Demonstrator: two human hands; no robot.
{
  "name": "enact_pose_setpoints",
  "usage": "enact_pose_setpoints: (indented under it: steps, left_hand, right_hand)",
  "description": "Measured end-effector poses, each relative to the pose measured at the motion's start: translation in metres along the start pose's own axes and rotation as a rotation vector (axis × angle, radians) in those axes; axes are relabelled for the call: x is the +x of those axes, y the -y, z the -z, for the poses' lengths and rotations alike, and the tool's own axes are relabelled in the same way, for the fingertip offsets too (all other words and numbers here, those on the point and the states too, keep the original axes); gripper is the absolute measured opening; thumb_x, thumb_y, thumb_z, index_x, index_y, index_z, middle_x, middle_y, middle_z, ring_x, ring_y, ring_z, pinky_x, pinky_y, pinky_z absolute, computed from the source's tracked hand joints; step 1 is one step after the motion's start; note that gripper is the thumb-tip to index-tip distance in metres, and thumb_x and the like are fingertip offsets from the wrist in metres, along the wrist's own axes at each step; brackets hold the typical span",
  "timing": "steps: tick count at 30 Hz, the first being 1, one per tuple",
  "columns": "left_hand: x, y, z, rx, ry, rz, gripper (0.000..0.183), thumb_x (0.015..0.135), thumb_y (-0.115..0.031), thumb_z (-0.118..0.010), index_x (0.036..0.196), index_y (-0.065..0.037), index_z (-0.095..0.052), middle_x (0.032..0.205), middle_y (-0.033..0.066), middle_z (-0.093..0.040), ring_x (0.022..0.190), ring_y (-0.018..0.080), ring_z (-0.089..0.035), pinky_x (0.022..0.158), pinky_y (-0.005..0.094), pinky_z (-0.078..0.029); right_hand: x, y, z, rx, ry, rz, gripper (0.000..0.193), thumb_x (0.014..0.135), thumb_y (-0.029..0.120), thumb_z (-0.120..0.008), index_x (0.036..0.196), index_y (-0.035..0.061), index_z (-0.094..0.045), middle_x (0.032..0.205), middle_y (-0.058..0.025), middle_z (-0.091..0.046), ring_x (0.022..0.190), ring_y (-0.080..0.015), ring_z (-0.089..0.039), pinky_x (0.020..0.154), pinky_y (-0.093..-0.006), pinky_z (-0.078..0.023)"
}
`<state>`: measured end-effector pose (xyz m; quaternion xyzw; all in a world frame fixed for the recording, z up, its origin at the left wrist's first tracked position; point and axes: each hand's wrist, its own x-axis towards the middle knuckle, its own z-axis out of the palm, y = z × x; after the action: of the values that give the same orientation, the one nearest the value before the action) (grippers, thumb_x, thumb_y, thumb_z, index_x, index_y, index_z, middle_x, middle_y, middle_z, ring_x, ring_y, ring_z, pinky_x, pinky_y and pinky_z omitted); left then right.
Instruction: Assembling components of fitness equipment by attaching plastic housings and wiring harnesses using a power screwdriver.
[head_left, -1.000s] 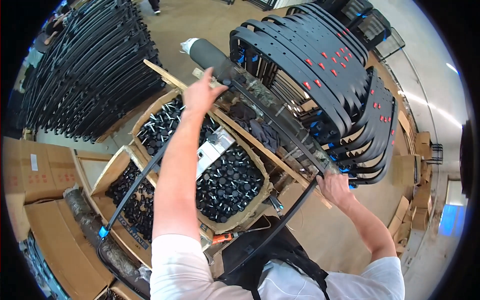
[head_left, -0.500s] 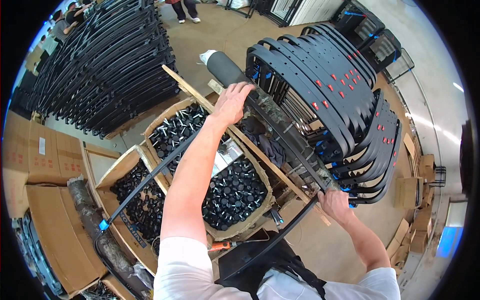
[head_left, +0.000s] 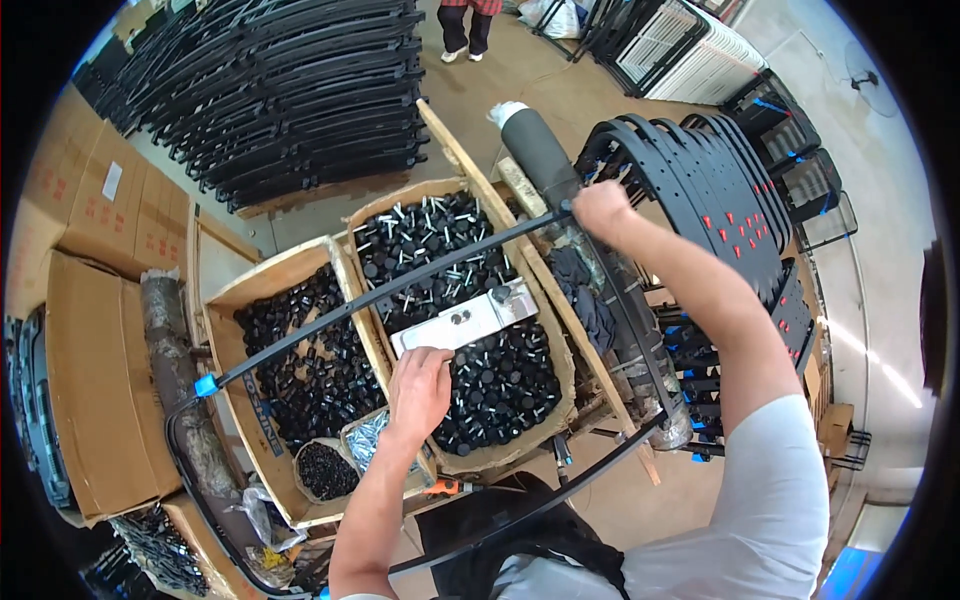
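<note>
A black metal tube frame (head_left: pixel 430 270) with blue caps lies slanted across the parts boxes and beside the roll on the right. At its far corner, my right hand (head_left: pixel 602 212) is closed in a fist, seemingly around the tube. Lower down, my left hand (head_left: pixel 420 388) is over the near side of the boxes, fingers bent together by the edge of a pale metal block (head_left: pixel 465 320). What those fingers hold, if anything, is hidden. Under the frame, black-headed bolts (head_left: pixel 495 385) fill one cardboard-lined box, and small black parts (head_left: pixel 310 365) fill the wooden box to its left.
Stacked black frames (head_left: pixel 290 90) stand far left; curved black panels with red pieces (head_left: pixel 720 190) stand right. A person (head_left: pixel 468 25) is on the floor behind. Cartons (head_left: pixel 110 380) line the left side. An orange-handled tool (head_left: pixel 450 487) lies near my body.
My left hand has left the frame's far corner and come back over the boxes. My right hand has moved from the near corner up to the far one. The view has shifted left.
</note>
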<state>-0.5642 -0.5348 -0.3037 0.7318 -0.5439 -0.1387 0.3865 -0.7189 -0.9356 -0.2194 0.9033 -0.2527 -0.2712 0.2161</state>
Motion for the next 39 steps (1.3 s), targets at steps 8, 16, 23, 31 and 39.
enact_pose_setpoints:
  steps: [8,16,23,31,39]
  left_hand:
    - [0.018,0.01,0.033,-0.01,-0.106,-0.079,0.016,0.088,0.002,-0.068,0.101,-0.005,-0.072,0.096,0.0121,-0.07,0.094,0.0347,-0.065,0.085,0.0446,-0.053]
    - [0.152,0.095,0.065,0.34,-0.084,-0.004,0.019,0.095,-0.011,-0.063,0.109,-0.01,-0.074,0.106,0.0151,-0.071,0.105,0.0359,-0.065,0.093,0.0467,-0.052]
    - [0.224,0.153,0.005,0.743,0.195,-0.013,0.05,0.094,-0.005,-0.057,0.142,-0.021,-0.061,0.143,0.0155,-0.057,0.134,0.0376,-0.055,0.108,0.0495,-0.05]
    - [0.264,0.176,-0.02,0.864,0.325,-0.005,0.027,0.094,-0.009,-0.062,0.12,-0.009,-0.064,0.122,0.0139,-0.062,0.115,0.0333,-0.065,0.098,0.0437,-0.056]
    - [0.257,0.172,-0.028,0.817,0.32,0.012,0.028,0.097,-0.009,-0.054,0.124,-0.009,-0.056,0.123,0.0198,-0.067,0.123,0.0364,-0.063,0.095,0.045,-0.057]
  right_hand:
    - [0.013,0.003,0.004,-0.035,0.031,-0.098,0.02,0.091,0.018,-0.065,0.1,0.0128,-0.083,0.101,-0.0097,-0.081,0.089,-0.0249,-0.079,0.071,-0.038,-0.061]
    - [0.004,0.012,0.007,0.043,-0.183,-0.035,0.019,0.091,0.016,-0.066,0.103,0.0111,-0.08,0.098,-0.0079,-0.08,0.094,-0.0248,-0.078,0.074,-0.0378,-0.061]
    - [0.01,0.015,-0.008,0.124,-0.161,-0.023,0.02,0.092,0.015,-0.06,0.11,0.0059,-0.064,0.089,-0.012,-0.077,0.088,-0.0298,-0.078,0.073,-0.0423,-0.061]
    - [0.02,0.017,0.009,0.229,-0.125,-0.088,0.034,0.1,0.029,-0.055,0.09,0.0048,-0.078,0.088,-0.017,-0.078,0.085,-0.0319,-0.078,0.075,-0.0433,-0.062]
    - [0.019,0.021,0.017,0.315,-0.067,-0.197,0.061,0.103,0.056,-0.05,0.098,0.0018,-0.078,0.094,-0.0193,-0.078,0.092,-0.0343,-0.077,0.082,-0.0447,-0.061]
